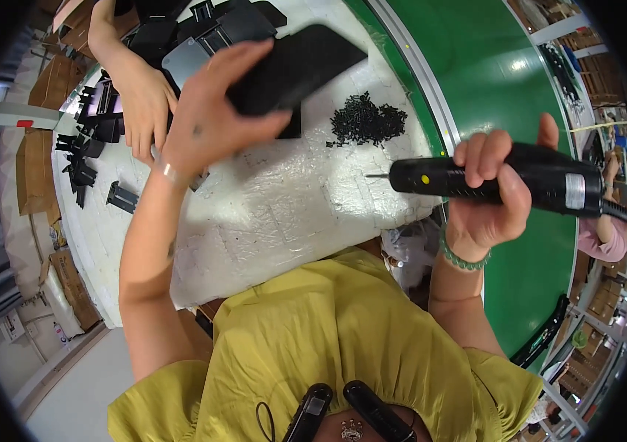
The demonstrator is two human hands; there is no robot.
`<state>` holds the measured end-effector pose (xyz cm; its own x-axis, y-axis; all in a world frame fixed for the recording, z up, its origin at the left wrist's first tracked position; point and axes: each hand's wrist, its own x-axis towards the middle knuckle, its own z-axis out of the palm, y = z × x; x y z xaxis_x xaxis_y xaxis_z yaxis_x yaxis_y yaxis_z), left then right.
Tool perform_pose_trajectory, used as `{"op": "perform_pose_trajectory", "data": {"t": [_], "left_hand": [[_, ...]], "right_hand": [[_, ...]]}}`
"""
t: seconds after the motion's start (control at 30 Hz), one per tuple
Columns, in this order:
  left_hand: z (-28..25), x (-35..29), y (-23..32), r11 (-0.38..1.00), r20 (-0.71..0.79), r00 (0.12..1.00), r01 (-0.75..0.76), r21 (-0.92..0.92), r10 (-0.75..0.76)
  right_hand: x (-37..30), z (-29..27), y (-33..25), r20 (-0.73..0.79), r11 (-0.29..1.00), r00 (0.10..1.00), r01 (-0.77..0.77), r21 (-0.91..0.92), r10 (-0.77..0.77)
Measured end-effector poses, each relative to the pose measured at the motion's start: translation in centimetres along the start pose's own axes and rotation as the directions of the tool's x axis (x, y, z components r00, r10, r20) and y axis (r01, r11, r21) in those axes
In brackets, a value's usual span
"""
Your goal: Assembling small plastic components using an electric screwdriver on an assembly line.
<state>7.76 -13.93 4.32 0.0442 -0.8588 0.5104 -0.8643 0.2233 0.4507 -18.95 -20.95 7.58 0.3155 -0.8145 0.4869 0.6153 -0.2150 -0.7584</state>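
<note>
My left hand (214, 110), slightly blurred, grips a flat black panel (302, 66) by its near-left edge, fingers on the far side and thumb on the near side. The panel is tilted above the covered table. In my right hand (490, 191) is a black electric screwdriver (534, 177), held level with its thin bit pointing left and its cable leaving the rear end. A heap of small black screws (368, 120) lies between the panel and the screwdriver's tip. Part of another black piece (293, 127) shows under the panel.
Another person's hand (144, 110) rests on the table, left of my left hand. Black brackets (81, 158) lie along the left edge, with a single bracket (122, 197) nearer me. More black parts (217, 29) are piled at the back. A green conveyor belt (505, 96) runs along the right.
</note>
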Motion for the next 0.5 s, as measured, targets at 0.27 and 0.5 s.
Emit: {"op": "perform_pose_trajectory", "data": {"t": [0.27, 0.5], "left_hand": [[-1.2, -11.8, 6.0, 0.919, 0.418, 0.866, 0.364, -0.152, -0.275], [-1.3, -8.8, 5.3, 0.979, 0.251, 0.948, 0.203, 0.005, -0.198]], "right_hand": [[2.3, 1.1, 4.7, 0.002, 1.000, 1.000, -0.014, 0.012, 0.014], [2.3, 2.1, 6.1, -0.008, 0.989, 0.996, -0.089, -0.117, 0.089]]}}
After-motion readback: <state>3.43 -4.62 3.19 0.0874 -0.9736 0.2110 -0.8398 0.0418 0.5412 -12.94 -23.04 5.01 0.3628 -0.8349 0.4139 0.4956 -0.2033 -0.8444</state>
